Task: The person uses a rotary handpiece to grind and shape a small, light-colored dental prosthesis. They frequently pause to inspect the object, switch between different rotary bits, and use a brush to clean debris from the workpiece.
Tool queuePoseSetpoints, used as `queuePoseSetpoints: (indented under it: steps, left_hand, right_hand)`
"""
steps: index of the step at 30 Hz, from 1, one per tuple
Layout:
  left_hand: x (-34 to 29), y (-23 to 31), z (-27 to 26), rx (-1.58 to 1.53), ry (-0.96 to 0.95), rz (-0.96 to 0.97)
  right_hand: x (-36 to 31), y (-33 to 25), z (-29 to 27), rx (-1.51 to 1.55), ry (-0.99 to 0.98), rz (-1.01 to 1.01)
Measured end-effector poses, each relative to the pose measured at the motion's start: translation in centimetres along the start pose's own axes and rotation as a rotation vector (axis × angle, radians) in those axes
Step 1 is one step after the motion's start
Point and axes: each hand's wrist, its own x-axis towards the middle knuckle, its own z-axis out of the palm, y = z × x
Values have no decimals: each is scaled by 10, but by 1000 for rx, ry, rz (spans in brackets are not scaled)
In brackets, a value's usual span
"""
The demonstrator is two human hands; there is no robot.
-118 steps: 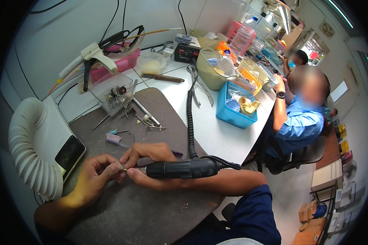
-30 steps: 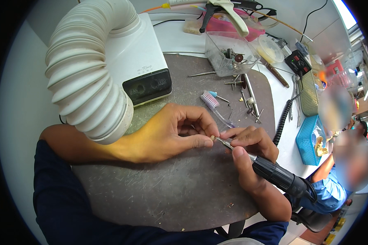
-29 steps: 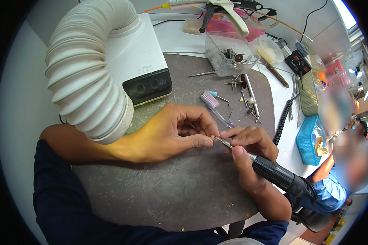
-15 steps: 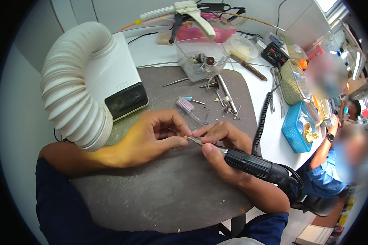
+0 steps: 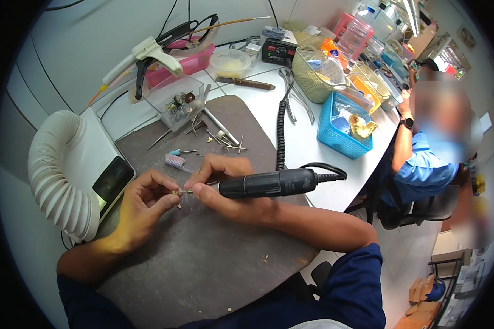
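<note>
My left hand (image 5: 142, 204) pinches a tiny pale tooth-like piece (image 5: 176, 192) between thumb and fingertips; its exact shape is too small to make out. Closed around a black rotary handpiece (image 5: 266, 183) is my right hand (image 5: 225, 192), with the thin metal tip reaching the piece. Fingertips of both hands almost meet above the dark worn work board (image 5: 203, 268). Just beyond them lies a clear-handled toothbrush (image 5: 175, 160) with pinkish bristles, beside a small blue-ended bur (image 5: 175, 152).
On the left stands a white suction unit with a ribbed hose (image 5: 60, 175). Behind the hands are loose burs (image 5: 222, 141), a clear tub of bits (image 5: 175, 107), and a knife (image 5: 247, 83). A coiled cord (image 5: 280, 131), blue basket (image 5: 346, 143) and seated co-worker (image 5: 422, 156) are to the right.
The view has swung to the right, so the bench things and my hands sit further left in it. The handpiece now lies more level. Both hands keep their grips.
</note>
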Motion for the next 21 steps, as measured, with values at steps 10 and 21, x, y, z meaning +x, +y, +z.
queuePoseSetpoints:
  steps: [10, 21]
  left_hand:
    - [2, 1, 9, 114, 50, 21]
    - [-10, -10, 9, 347, 157, 180]
  right_hand:
    - [7, 6, -8, 102, 378, -147]
    - [23, 10, -42, -131, 786, -17]
